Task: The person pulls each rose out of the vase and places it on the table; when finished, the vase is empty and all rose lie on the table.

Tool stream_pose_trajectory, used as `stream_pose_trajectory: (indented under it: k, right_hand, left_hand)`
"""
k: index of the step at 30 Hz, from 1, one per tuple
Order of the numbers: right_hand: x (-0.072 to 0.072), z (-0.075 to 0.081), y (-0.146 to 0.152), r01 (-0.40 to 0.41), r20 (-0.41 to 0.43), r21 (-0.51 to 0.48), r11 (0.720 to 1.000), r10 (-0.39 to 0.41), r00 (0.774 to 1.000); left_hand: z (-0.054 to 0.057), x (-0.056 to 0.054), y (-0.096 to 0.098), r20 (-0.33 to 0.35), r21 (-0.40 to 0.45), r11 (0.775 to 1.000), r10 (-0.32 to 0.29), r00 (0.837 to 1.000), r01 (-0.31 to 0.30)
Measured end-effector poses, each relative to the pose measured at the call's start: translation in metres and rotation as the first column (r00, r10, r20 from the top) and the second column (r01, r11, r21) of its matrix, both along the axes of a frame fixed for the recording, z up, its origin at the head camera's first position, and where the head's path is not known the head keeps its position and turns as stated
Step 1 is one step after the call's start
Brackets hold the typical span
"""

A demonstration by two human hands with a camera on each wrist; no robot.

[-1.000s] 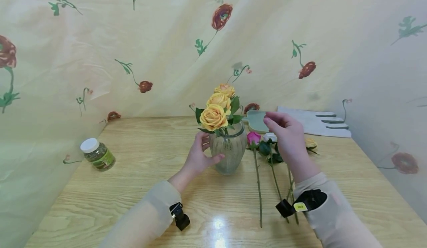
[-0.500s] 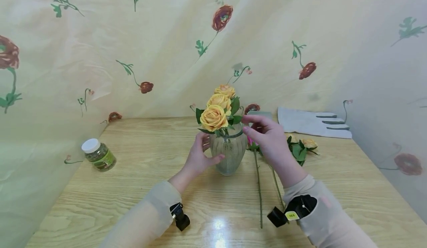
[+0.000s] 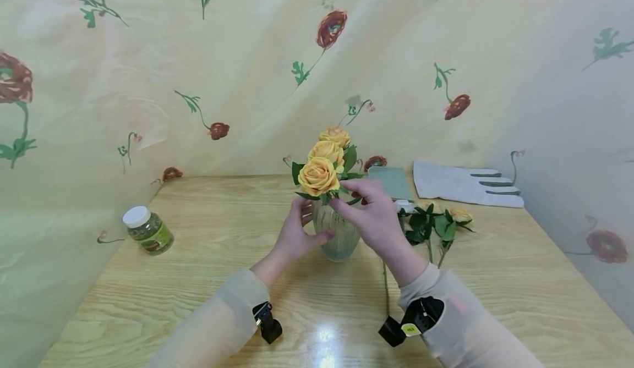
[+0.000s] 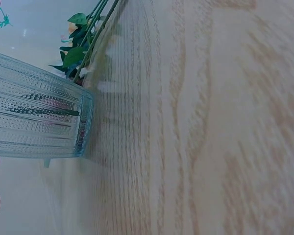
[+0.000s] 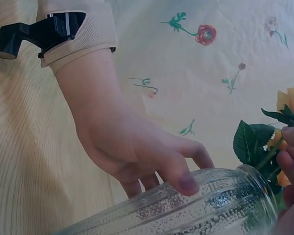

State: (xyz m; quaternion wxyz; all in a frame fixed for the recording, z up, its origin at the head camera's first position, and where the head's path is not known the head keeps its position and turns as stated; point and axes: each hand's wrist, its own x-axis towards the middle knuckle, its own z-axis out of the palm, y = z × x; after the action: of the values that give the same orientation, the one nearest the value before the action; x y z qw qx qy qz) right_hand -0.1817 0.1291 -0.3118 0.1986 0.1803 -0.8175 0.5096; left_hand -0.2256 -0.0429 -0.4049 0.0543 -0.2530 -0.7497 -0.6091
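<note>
A ribbed clear glass vase (image 3: 342, 241) stands upright on the table, holding several yellow roses (image 3: 318, 176) with dark green leaves. My left hand (image 3: 292, 236) grips its left side; in the right wrist view the thumb (image 5: 187, 183) lies along the glass (image 5: 206, 200) and the other fingers go behind. My right hand (image 3: 373, 214) is over the right of the vase mouth, fingers bent, thumb and forefinger tips right at the stems under the front rose. At the right wrist view's edge, its fingers (image 5: 291, 156) are beside a stem; I cannot tell whether they pinch it.
Loose roses (image 3: 421, 222) lie right of the vase, their stems toward me. Behind them are a grey-green flat piece (image 3: 388, 182) and a pale glove (image 3: 465, 184). A white-lidded jar (image 3: 148, 230) stands at left. Flower-printed cloth (image 3: 257, 71) hangs behind the table (image 3: 208, 219).
My right hand has moved left from above the loose roses to the stems at the vase mouth. The left hand stays on the vase, and the yellow roses look unmoved.
</note>
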Motion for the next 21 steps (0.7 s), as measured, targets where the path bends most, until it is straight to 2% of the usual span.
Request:
stream_pose_trajectory:
  k: [7,11,17,21]
  right_hand:
    - [-0.001,-0.004,-0.012,0.077,-0.117,0.001,0.997,-0.077,0.99]
    - [-0.001,-0.006,-0.019,0.08,-0.155,0.009,0.997,-0.078,0.985]
    - [-0.002,-0.004,-0.019,0.104,-0.207,0.014,0.994,-0.099,0.973]
    - [-0.004,-0.002,-0.018,0.131,-0.21,0.027,0.991,-0.123,0.97]
  left_hand:
    - [-0.002,0.002,-0.004,0.021,-0.017,1.0,0.014,1.0,-0.013]
    - [-0.003,0.004,-0.008,0.025,-0.023,0.999,0.041,0.999,-0.041]
    - [-0.003,0.001,-0.005,0.006,-0.011,1.0,0.007,1.0,-0.007]
    - [-0.003,0.0,-0.002,0.01,-0.003,1.0,0.004,1.0,-0.004]
